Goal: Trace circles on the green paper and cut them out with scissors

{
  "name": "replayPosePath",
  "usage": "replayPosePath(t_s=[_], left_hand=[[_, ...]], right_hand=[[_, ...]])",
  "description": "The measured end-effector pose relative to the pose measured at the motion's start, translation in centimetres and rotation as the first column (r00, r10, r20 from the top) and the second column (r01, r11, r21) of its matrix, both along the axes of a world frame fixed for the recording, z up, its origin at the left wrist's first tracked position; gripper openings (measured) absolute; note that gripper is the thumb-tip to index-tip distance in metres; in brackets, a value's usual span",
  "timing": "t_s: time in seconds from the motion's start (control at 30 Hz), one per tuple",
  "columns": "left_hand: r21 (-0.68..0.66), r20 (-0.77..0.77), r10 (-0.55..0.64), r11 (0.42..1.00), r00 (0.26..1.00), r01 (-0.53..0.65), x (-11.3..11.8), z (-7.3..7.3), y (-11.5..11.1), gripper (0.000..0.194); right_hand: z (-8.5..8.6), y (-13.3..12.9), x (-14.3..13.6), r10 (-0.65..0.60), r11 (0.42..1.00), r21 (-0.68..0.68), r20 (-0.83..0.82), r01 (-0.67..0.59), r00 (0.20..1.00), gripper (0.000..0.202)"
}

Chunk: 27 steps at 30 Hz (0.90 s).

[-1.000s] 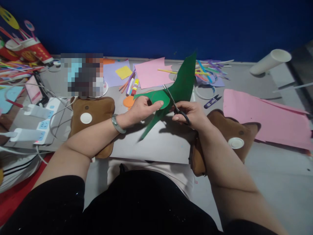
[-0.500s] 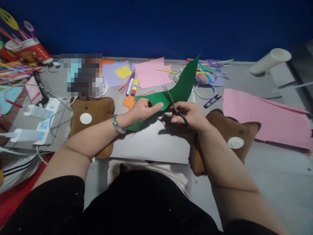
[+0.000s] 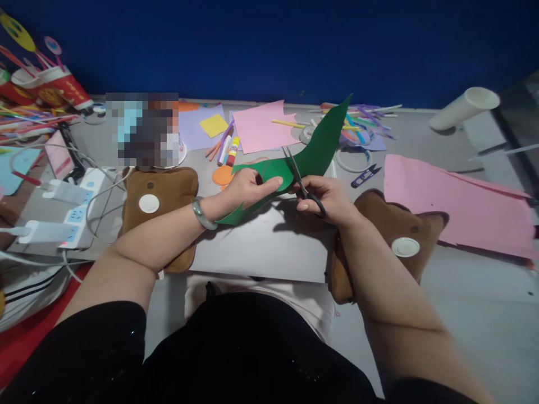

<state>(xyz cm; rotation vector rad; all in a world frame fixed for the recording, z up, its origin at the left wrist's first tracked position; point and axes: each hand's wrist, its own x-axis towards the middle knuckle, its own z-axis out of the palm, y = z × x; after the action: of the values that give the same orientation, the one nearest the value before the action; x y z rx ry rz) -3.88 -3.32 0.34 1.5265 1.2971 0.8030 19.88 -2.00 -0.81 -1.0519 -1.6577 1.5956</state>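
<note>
My left hand grips a sheet of green paper, thumb on top and fingers beneath. The paper is held above the table, its far end rising in a curved point at the upper right. My right hand is closed around the black handles of a pair of scissors. Their blades lie across the green paper, pointing up and away, slightly apart at the tips. Below my hands lies a white sheet. Orange paper circles are just beyond my left hand.
Brown cushions lie under both forearms. Pink paper, thread snips and a tape roll are on the right. A glue stick and coloured sheets lie behind. A power strip with cables is on the left.
The green paper's raised tip has swung slightly to the right. The scissors and my right hand have shifted a little right, while my left hand keeps its grip.
</note>
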Motion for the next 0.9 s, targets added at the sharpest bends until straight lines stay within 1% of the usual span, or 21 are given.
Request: replayPosePath(t_s=[0.2, 0.33, 0.6, 0.77, 0.9], left_hand=[[0.007, 0.038, -0.022, 1.000, 0.999, 0.022, -0.02, -0.50, 0.18, 0.045], [0.003, 0.028, -0.042, 0.999, 0.999, 0.042, -0.15, -0.72, 0.37, 0.048], [0.008, 0.031, -0.049, 0.999, 0.998, 0.049, -0.25, -0.38, 0.38, 0.048], [0.014, 0.010, -0.031, 0.999, 0.999, 0.031, -0.24, -0.07, 0.16, 0.051], [0.006, -0.011, -0.020, 1.000, 1.000, 0.020, -0.29, 0.21, -0.02, 0.053]], right_hand=[[-0.20, 0.02, -0.11, -0.008, 1.000, 0.023, 0.001, 0.008, 1.000, 0.071], [-0.20, 0.03, -0.10, -0.019, 0.998, 0.060, -0.008, 0.019, 1.000, 0.070], [-0.33, 0.05, 0.11, -0.017, 0.998, 0.064, 0.013, 0.016, 1.000, 0.070], [-0.17, -0.09, 0.09, -0.013, 0.999, 0.041, 0.011, 0.013, 1.000, 0.072], [-0.07, -0.17, 0.09, -0.011, 0.999, 0.048, 0.028, 0.010, 1.000, 0.072]])
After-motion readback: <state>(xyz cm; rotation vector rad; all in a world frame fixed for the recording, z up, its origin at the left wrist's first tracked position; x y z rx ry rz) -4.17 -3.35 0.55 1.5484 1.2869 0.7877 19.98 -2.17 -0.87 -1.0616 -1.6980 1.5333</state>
